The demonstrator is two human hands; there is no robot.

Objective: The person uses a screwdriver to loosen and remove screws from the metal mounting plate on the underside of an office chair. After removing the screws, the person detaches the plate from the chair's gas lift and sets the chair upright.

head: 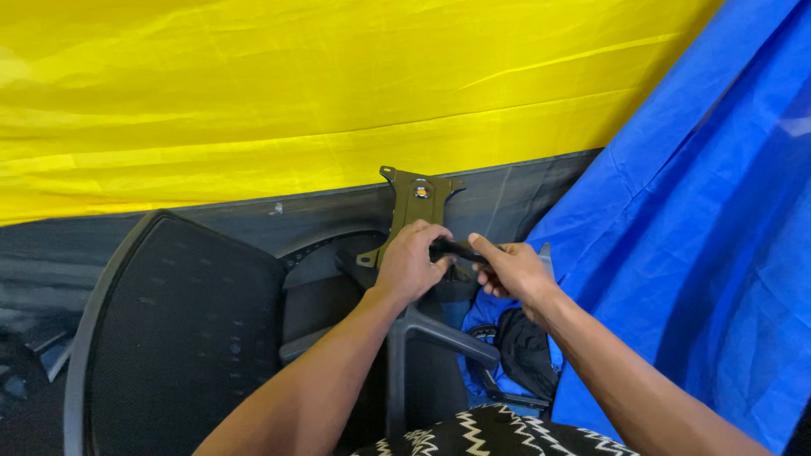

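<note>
A dark metal plate (414, 215) with corner holes is held up just beyond the hands, tilted, with a small bright fitting near its upper middle. The left hand (411, 266) is closed over the lower part of the plate, its fingers curled around the edge. A short black handle (454, 249) is gripped between the two hands: the right hand (514, 272) is closed on its right end, thumb laid along the top, while the left fingertips touch its left end. What sort of tool or lever the handle belongs to cannot be told.

Left of the left forearm, a black mesh chair back (173, 329) is seen lying flat, with a curved black seat part (325, 253) between it and the plate. Below the hands, a grey chair arm (435, 333) runs under the wrists. Under the right forearm, a black bag (525, 350) rests against blue cloth (693, 253), which hangs to the right of the right hand. Beyond the hands, a yellow sheet (338, 93) is stretched across the top. A black and white zigzag fabric (490, 435) lies nearest the viewer, between the forearms
</note>
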